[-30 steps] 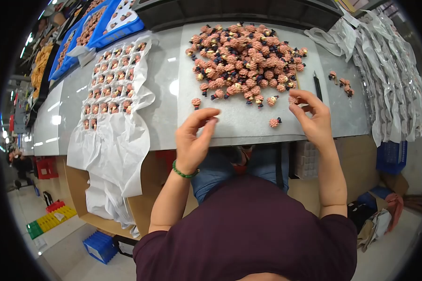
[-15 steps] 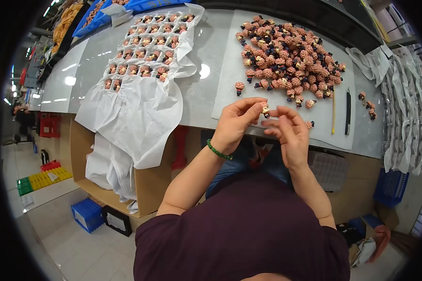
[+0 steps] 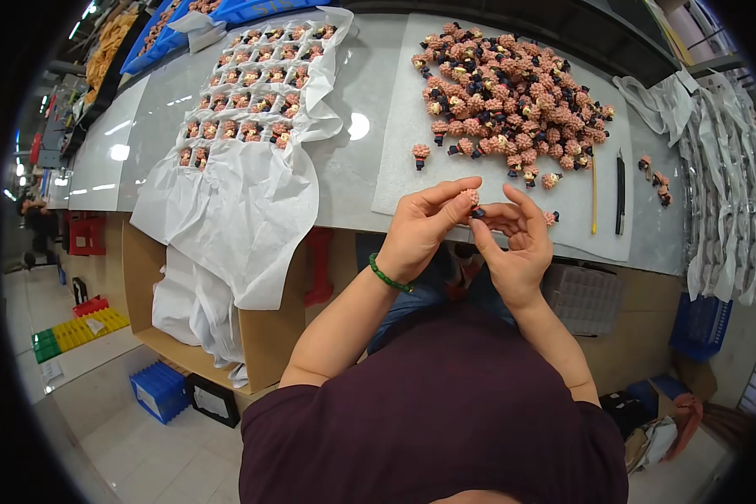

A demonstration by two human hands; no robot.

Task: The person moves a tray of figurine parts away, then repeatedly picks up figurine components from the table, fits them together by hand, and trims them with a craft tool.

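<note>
1. The left hand (image 3: 416,228), with a green bracelet (image 3: 388,277) at the wrist, has its grip closed on a figurine (image 3: 470,199); the thumb and fingertips pinch its pink, knobbly top, and its dark lower end points down toward the other hand.
2. The right hand (image 3: 517,256) faces it, fingers curved and index finger raised apart from the thumb; its thumb tip is at the figurine's dark end, though I cannot tell whether its grip touches or holds it.
3. The figurine is in the air between the hands, above the near edge of the counter (image 3: 357,181); a pale sheet (image 3: 399,118) lies on that counter and bears a heap of similar figurines (image 3: 521,101); one loose piece (image 3: 420,155) stands apart at the heap's left, another (image 3: 550,181) lies just below the heap, and a third (image 3: 551,218) shows just beside the right hand.
4. To the right of the heap lie a yellow stick (image 3: 595,193) and a black pen-like tool (image 3: 620,193); beyond the sheet is a small group of pieces (image 3: 662,189), near a stack of wrapped trays (image 3: 722,185).
5. At the left, a white compartment tray (image 3: 307,109) holds rows of figurines; white tissue paper (image 3: 235,202) drapes from it over the counter's edge, above a cardboard box (image 3: 269,344).
</note>
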